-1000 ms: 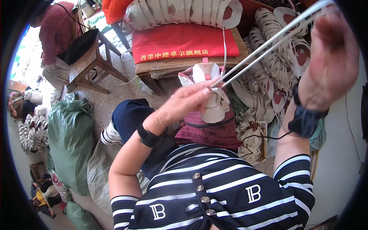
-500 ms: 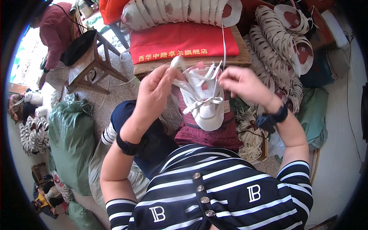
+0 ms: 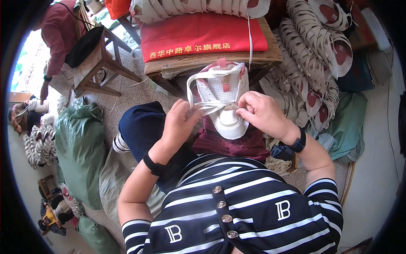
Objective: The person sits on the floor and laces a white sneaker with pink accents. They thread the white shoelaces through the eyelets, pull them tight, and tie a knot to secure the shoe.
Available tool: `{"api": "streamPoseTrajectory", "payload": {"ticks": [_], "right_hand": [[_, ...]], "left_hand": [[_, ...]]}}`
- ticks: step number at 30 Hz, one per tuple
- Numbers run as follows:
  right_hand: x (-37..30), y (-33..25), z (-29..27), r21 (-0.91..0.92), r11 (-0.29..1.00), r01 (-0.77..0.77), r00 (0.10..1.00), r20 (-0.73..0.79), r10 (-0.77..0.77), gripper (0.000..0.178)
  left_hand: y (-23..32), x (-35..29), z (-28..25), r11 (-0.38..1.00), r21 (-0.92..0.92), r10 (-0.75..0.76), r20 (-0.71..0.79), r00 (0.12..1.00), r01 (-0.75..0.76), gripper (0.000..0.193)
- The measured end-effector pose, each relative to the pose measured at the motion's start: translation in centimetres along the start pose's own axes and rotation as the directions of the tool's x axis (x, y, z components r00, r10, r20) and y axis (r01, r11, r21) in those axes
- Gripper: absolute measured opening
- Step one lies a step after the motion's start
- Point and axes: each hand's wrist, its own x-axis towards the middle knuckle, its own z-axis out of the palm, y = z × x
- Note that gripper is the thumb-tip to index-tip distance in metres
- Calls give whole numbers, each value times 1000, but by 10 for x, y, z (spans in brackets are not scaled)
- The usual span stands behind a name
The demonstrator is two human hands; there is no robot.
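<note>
A white shoe upper [image 3: 231, 130] with pink trim rests on the maroon striped cloth [image 3: 220, 146] over my lap, toe toward me. A white shoelace [image 3: 210, 75] runs through its eyelets, making a wide loop past the left side and a strand across the front of the tongue. On the left, the fingers of my left hand [image 3: 179, 122] are closed on the lace strands beside the upper. My right hand [image 3: 265, 113] pinches the lace between thumb and forefinger at the right side, just above the toe.
Ahead stands a wooden bench [image 3: 270, 40] with a red printed cloth [image 3: 203, 36] and a row of white uppers [image 3: 190, 9]. More stacked uppers [image 3: 304, 46] lie at right. Leftward are green sacks [image 3: 80, 148], a wooden stool [image 3: 91, 63] and another person [image 3: 61, 36].
Both hands have come down from the top of the upper toward its toe. The bow-like lace across the front has been pulled apart, and the lace now hangs in a wide loop on the left.
</note>
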Motion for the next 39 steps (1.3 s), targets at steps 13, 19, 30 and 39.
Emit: {"api": "streamPoseTrajectory", "payload": {"ticks": [13, 19, 30, 39], "right_hand": [[-2, 51, -24, 764, 384, -519, 837, 545, 48, 20], [5, 53, -30, 686, 557, -468, 854, 513, 86, 21], [-15, -12, -15, -4, 839, 544, 836, 82, -542, 26], [-16, -4, 2, -69, 847, 527, 823, 293, -487, 23]], "left_hand": [[-1, 6, -5, -325, -661, -75, 731, 678, 677, 14], [5, 12, -7, -329, -644, -205, 762, 614, 691, 19], [12, 63, -48, -202, -844, -209, 533, 820, 498, 54], [102, 152, -107, 20, -951, -58, 307, 950, 309, 48]]}}
